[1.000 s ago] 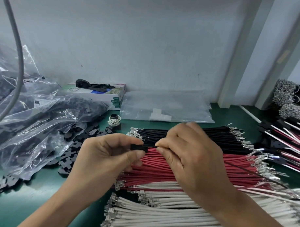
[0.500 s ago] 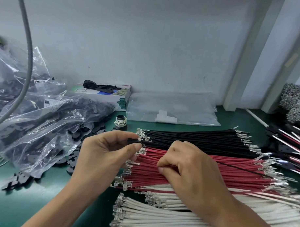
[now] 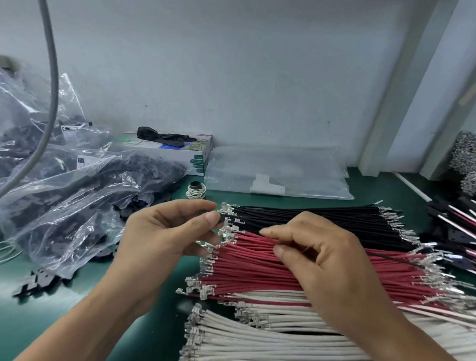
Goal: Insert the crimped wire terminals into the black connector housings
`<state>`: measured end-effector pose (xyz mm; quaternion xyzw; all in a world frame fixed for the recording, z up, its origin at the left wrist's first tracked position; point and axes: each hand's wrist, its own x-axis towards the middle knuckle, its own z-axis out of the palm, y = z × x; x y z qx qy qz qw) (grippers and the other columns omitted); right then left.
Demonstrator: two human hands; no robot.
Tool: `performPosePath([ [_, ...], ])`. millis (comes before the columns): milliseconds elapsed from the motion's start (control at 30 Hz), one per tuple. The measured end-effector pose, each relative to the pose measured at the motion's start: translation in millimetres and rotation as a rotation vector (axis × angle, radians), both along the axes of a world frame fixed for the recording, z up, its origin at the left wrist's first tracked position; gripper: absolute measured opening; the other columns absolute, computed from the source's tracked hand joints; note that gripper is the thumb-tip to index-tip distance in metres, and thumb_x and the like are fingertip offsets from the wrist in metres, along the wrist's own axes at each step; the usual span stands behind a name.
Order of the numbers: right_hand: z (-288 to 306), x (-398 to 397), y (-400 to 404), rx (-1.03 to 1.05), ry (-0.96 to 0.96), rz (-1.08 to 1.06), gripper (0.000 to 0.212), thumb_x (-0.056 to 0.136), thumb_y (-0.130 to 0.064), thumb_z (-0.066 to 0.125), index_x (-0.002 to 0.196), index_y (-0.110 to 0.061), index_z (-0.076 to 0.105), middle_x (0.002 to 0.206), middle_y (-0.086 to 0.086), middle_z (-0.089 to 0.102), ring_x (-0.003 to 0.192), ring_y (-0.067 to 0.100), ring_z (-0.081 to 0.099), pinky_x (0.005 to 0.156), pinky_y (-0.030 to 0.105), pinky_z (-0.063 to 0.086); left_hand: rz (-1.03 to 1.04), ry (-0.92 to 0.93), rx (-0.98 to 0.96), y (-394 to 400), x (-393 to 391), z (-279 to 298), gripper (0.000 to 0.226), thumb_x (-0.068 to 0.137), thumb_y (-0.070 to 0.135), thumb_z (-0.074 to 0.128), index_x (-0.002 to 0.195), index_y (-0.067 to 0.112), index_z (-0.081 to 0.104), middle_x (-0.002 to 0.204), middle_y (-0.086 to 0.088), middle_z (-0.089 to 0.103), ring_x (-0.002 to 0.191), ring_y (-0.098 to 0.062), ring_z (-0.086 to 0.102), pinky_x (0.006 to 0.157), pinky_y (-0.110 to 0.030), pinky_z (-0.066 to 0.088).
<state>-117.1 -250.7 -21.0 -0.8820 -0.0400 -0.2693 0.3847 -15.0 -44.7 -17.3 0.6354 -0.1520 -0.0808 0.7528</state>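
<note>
A person's left hand (image 3: pixel 163 237) is pinching a small black plastic connector housing (image 3: pixel 221 218) between thumb and curled forefinger, most of it hidden behind the fingertips. Just to the right of that pinch, the right hand (image 3: pixel 323 261) is reaching into a flat bundle of red insulated wires (image 3: pixel 250 258) with silver crimped terminals, its fingers curling around a few strands; whether one wire is already singled out cannot be told. Beyond the hands a bundle of black wires (image 3: pixel 313 218) is lying, and nearer the camera a bundle of white wires (image 3: pixel 264 344). Judging by these large stacks, most of the work is remaining; a pile of finished red-and-white assemblies (image 3: pixel 465 226) seems to be waiting far to the right. Left of the grip, clear plastic bags of black housings (image 3: pixel 70 191) are spilling onto the green bench mat (image 3: pixel 34 317). Behind, a pale painted wall (image 3: pixel 227 72) is rising, with a glove box (image 3: pixel 174 153) against it.
</note>
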Motion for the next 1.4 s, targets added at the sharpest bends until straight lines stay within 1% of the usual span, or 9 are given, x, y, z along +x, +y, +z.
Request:
performPosePath([
  [67, 1, -1, 3, 0.006, -0.052, 0.018, 0.03, 0.09, -0.009, 0.072, 0.108, -0.032, 0.078, 0.086, -0.01, 0.062, 0.086, 0.014, 0.063, 0.071, 0.011, 0.044, -0.073, 0.064, -0.028, 2, 0, 1, 0.036, 0.063, 0.026, 0.085, 0.094, 0.007, 0.082, 0.091, -0.022, 0.077, 0.066, -0.024, 0.072, 0.055, -0.026, 0.06],
  [167, 3, -2, 7, -0.006, -0.121, -0.016, 0.019, 0.089, -0.017, 0.074, 0.102, -0.029, 0.08, 0.083, -0.01, 0.06, 0.081, 0.016, 0.062, 0.066, 0.014, 0.046, -0.173, 0.137, -0.062, 2, 1, -1, 0.038, 0.067, 0.023, 0.092, 0.096, 0.002, 0.08, 0.086, -0.022, 0.075, 0.063, -0.022, 0.07, 0.056, -0.025, 0.059],
  [367, 2, -5, 11, -0.061, -0.173, -0.079, 0.013, 0.09, -0.026, 0.069, 0.098, -0.029, 0.079, 0.086, -0.013, 0.061, 0.078, 0.016, 0.062, 0.063, 0.03, 0.05, -0.274, 0.191, -0.103, 1, 3, -3, 0.064, 0.054, 0.041, 0.1, 0.1, 0.002, 0.08, 0.089, -0.021, 0.075, 0.066, -0.02, 0.071, 0.059, -0.024, 0.059],
  [633, 2, -4, 9, -0.055, -0.217, -0.096, 0.013, 0.089, -0.022, 0.072, 0.098, -0.026, 0.08, 0.084, -0.012, 0.06, 0.076, 0.016, 0.062, 0.061, 0.027, 0.049, -0.316, 0.222, -0.121, 2, 5, -5, 0.054, 0.064, 0.037, 0.095, 0.103, 0.003, 0.079, 0.091, -0.019, 0.076, 0.069, -0.019, 0.073, 0.061, -0.025, 0.06],
  [800, 4, -3, 9, -0.192, -0.277, -0.14, 0.015, 0.095, -0.027, 0.067, 0.099, -0.021, 0.08, 0.082, -0.012, 0.056, 0.067, 0.013, 0.058, 0.053, 0.032, 0.05, -0.329, 0.23, -0.125, 2, 5, -6, 0.044, 0.07, 0.032, 0.088, 0.101, 0.002, 0.079, 0.09, -0.019, 0.075, 0.068, -0.02, 0.072, 0.06, -0.025, 0.06],
  [933, 5, -3, 6, -0.246, -0.266, -0.092, 0.013, 0.094, -0.023, 0.069, 0.098, -0.019, 0.081, 0.081, -0.01, 0.055, 0.065, 0.011, 0.054, 0.053, 0.029, 0.047, -0.313, 0.237, -0.093, 1, 3, -5, 0.043, 0.067, 0.03, 0.088, 0.098, 0.001, 0.08, 0.09, -0.023, 0.075, 0.066, -0.021, 0.072, 0.058, -0.024, 0.059],
  [1133, 2, 0, 9, -0.368, -0.34, -0.107, 0.013, 0.094, -0.015, 0.067, 0.098, -0.011, 0.079, 0.08, 0.0, 0.055, 0.064, 0.017, 0.053, 0.051, 0.036, 0.047, -0.297, 0.26, -0.091, -2, 0, -6, 0.047, 0.064, 0.032, 0.09, 0.097, 0.001, 0.08, 0.089, -0.023, 0.075, 0.065, -0.021, 0.073, 0.058, -0.025, 0.06],
  [1267, -2, 0, 17, -0.357, -0.277, -0.08, 0.015, 0.096, -0.019, 0.063, 0.1, -0.013, 0.076, 0.085, -0.005, 0.058, 0.07, 0.011, 0.057, 0.057, 0.032, 0.051, -0.236, 0.178, -0.043, -6, -6, -3, 0.044, 0.064, 0.031, 0.092, 0.097, 0.005, 0.081, 0.09, -0.024, 0.076, 0.066, -0.023, 0.073, 0.058, -0.025, 0.06],
  [1400, -2, 1, 10, -0.229, -0.166, -0.055, 0.014, 0.095, -0.025, 0.061, 0.098, -0.022, 0.075, 0.09, -0.015, 0.058, 0.081, 0.005, 0.06, 0.069, 0.023, 0.05, -0.181, -0.162, 0.157, -3, -10, 3, 0.039, 0.065, 0.024, 0.088, 0.104, 0.024, 0.081, 0.088, -0.012, 0.079, 0.071, -0.02, 0.074, 0.063, -0.025, 0.06],
])
